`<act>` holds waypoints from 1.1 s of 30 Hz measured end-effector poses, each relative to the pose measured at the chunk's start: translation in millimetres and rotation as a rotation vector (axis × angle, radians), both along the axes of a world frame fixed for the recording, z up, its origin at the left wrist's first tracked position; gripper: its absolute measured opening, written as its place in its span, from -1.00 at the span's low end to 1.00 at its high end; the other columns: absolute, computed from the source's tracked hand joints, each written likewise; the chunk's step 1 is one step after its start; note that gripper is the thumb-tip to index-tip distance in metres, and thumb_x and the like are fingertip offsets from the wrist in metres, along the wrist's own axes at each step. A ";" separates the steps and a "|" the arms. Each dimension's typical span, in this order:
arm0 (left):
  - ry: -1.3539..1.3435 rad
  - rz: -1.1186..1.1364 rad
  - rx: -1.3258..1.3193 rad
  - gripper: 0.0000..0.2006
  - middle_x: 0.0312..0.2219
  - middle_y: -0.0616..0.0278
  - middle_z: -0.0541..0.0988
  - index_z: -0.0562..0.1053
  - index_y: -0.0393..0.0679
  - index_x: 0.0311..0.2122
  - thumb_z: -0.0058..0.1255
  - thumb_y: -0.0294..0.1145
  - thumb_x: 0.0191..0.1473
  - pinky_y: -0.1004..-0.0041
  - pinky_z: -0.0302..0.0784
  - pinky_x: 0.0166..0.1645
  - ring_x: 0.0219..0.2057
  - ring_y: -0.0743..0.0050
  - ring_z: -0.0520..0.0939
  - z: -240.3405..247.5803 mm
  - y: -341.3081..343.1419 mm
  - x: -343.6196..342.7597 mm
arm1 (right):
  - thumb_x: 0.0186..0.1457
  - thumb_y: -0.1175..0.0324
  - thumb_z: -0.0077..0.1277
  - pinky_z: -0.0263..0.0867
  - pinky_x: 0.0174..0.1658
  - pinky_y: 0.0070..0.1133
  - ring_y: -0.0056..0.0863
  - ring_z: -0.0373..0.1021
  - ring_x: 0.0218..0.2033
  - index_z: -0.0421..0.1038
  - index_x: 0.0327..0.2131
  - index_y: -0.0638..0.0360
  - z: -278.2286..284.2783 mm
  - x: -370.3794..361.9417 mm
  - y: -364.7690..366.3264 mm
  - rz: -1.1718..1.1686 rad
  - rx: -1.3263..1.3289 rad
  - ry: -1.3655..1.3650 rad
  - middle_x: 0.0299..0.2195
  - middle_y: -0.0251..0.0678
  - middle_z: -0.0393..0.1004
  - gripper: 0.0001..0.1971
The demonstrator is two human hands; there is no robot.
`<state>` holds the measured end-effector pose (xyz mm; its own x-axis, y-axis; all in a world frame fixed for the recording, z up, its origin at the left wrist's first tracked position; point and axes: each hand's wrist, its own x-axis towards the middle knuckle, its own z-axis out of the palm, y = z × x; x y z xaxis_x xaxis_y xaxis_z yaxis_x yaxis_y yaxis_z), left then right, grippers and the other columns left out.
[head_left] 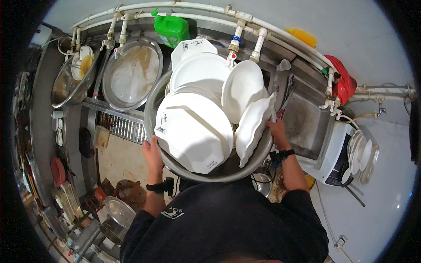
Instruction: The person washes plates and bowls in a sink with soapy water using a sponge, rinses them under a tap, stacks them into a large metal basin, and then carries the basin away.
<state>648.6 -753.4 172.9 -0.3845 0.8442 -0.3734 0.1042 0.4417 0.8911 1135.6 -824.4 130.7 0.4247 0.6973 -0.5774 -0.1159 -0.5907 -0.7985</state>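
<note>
A large metal basin (258, 157) full of white plates is in front of my body, over the sink counter's edge. My left hand (152, 153) grips its left rim and my right hand (277, 130) grips the right side; the fingers are partly hidden by the rim. Inside, an eight-sided plate (190, 140) with a small dark drawing lies on top of a stack of round plates. Behind it stand more round plates (197, 72), an oval dish (242, 90) and a wavy-edged dish (254, 129), leaning on each other.
A round metal basin (131, 83) of cloudy water stands at the left, beside another metal bowl (72, 87). To the right is a steel sink (307, 118); beyond it, a stack of plates (360, 151). White pipes with taps (231, 59) and a green jug (172, 30) line the wall.
</note>
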 end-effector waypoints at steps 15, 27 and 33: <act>0.053 0.153 -0.038 -0.75 -0.45 0.30 0.49 0.39 -0.34 -0.30 -0.02 -0.30 0.22 0.52 0.37 -0.37 -0.45 0.63 0.42 13.4 -63.2 14.0 | -0.06 0.44 0.07 0.40 -0.26 -0.46 -0.39 0.46 -0.33 0.42 -0.10 0.40 -11.8 17.6 15.0 0.096 -0.028 0.016 -0.27 -0.18 0.52 -0.61; -0.025 0.192 0.093 -0.77 -0.42 0.26 0.52 0.40 -0.34 -0.30 -0.03 -0.32 0.23 0.50 0.41 -0.29 -0.41 0.61 0.45 -2.8 -96.7 21.0 | 0.01 0.28 0.05 0.37 -0.19 -0.37 -0.23 0.45 -0.28 0.41 -0.12 0.46 -71.8 57.2 19.7 0.129 -0.003 -0.187 -0.26 0.03 0.52 -0.57; 0.013 0.161 0.022 -0.71 -0.29 0.20 0.55 0.39 -0.37 -0.12 -0.07 -0.28 0.28 0.54 0.41 -0.26 -0.33 0.62 0.49 -6.4 -121.7 22.5 | 0.10 0.26 0.02 0.37 -0.21 -0.35 -0.30 0.49 -0.30 0.46 -0.16 0.40 -66.3 56.6 41.6 0.295 0.090 -0.201 -0.29 -0.07 0.57 -0.64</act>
<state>671.0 -875.0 166.5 -0.5204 0.7790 -0.3499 0.0451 0.4342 0.8997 1192.2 -782.8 64.4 0.2967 0.8509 -0.4336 0.2130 -0.5016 -0.8385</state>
